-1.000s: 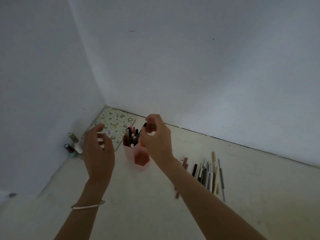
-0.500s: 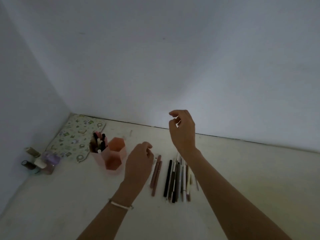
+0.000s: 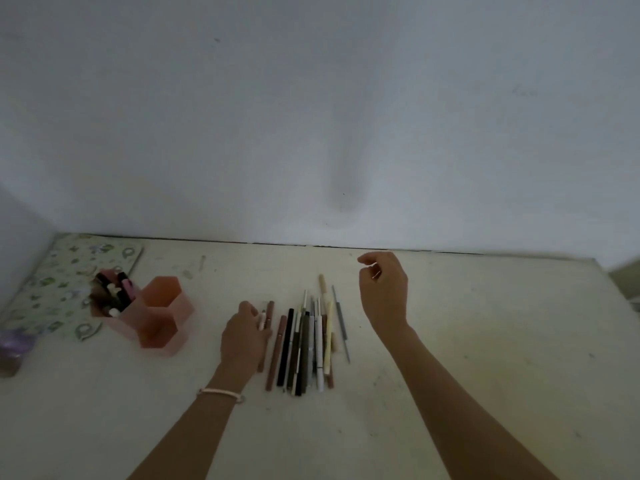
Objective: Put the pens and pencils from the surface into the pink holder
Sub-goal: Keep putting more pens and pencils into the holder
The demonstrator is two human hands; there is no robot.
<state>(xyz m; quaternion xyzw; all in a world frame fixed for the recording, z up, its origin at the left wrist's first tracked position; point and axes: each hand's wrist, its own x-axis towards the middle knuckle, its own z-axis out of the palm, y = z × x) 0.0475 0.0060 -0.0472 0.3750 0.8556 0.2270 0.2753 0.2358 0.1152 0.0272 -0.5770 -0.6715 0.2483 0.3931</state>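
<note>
The pink holder [image 3: 166, 329], made of hexagonal cups, stands at the left; its left cup holds several pens [image 3: 112, 297], and the orange-pink cup beside it looks empty. A row of several pens and pencils [image 3: 304, 341] lies side by side on the cream surface in the middle. My left hand [image 3: 242, 339] rests on the left end of the row, fingers closed around the leftmost brown pen [image 3: 269, 308], which still lies on the surface. My right hand [image 3: 382, 294] hovers above the right end of the row, fingers loosely curled and holding nothing.
A patterned notebook [image 3: 65, 271] lies behind the holder in the left corner. A small purple object [image 3: 15, 344] sits at the far left edge. A pale wall [image 3: 311, 133] closes the back; the surface ends at an edge on the right [image 3: 613, 282].
My right hand left the holder and swung right over the row of pens, empty. My left hand came down onto the leftmost brown pen. The view turned right.
</note>
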